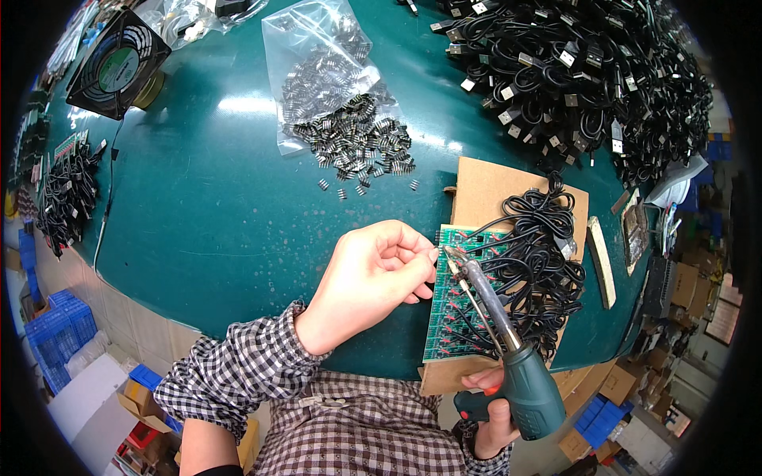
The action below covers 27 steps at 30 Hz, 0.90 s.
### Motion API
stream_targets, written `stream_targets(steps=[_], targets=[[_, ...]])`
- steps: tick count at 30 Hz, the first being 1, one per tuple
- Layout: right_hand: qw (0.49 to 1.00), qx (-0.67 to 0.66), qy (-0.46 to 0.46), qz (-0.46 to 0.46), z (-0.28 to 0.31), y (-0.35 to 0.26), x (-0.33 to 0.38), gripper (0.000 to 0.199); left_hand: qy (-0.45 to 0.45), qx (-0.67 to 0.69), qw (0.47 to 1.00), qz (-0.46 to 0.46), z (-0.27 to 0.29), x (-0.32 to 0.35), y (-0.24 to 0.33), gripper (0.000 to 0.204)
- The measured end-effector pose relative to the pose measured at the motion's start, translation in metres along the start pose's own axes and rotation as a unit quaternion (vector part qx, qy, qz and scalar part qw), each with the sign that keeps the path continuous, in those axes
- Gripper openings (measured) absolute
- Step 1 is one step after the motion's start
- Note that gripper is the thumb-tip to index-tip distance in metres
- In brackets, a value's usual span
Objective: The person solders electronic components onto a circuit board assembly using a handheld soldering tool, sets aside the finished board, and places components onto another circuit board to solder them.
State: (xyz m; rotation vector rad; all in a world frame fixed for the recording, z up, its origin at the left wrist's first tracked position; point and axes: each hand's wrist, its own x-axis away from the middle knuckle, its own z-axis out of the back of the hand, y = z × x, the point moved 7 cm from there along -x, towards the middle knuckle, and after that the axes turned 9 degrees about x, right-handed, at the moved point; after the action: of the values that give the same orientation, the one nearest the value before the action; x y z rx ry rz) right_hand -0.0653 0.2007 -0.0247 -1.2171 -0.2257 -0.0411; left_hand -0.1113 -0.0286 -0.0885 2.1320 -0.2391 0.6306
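Green tabletop [206, 190] across most of view, glossy with light in patches; beyond its left edge, lower down, blue crate [59, 325]. At far left, black fan [119, 67], with bundle of black cables [70, 194] nearer. Toward far middle, clear plastic bag [287, 83] with small connectors inside; loose pile of pin connectors [361, 143] at its near end, a few lying singly.

At far right, large heap of plug cables [587, 79]. Nearer, cardboard sheet [496, 182], with green circuit board [441, 325] along its left side and coiled black cables [544, 278] over the right part. Pale wooden strip [601, 262] just beside cardboard.

Right hand [498, 420]: closed around handle of dark green soldering gun [536, 389]; metal barrel slanted up and leftward over board, tip near upper left corner.

Left hand [369, 278]: thumb and forefinger tips together at board's upper left edge, just beside soldering tip; other fingers curled. Cannot tell whether anything gripped between fingertips; too small.
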Motion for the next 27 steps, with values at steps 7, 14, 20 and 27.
stream_targets(steps=[7, 14, 20, 27], targets=[[1.000, -0.003, -0.006, -0.005, -0.0021, -0.0005, -0.0012, 0.052, 0.003, 0.000, 1.000, -0.001, 0.0001, 0.0003, -0.0001, 0.016], [1.000, 0.004, -0.025, -0.003, -0.0034, -0.0032, -0.0024, 0.050, 0.008, -0.003, 1.000, 0.002, 0.0000, 0.0002, -0.0004, 0.015], [1.000, 0.006, -0.011, -0.010, -0.0033, -0.0025, 0.0008, 0.048, 0.010, -0.003, 1.000, 0.005, 0.0002, 0.0002, -0.0008, 0.015], [1.000, 0.010, 0.004, -0.025, -0.0042, -0.0037, 0.0030, 0.048, 0.011, -0.002, 1.000, -0.001, 0.0000, -0.0001, -0.0003, 0.015]])
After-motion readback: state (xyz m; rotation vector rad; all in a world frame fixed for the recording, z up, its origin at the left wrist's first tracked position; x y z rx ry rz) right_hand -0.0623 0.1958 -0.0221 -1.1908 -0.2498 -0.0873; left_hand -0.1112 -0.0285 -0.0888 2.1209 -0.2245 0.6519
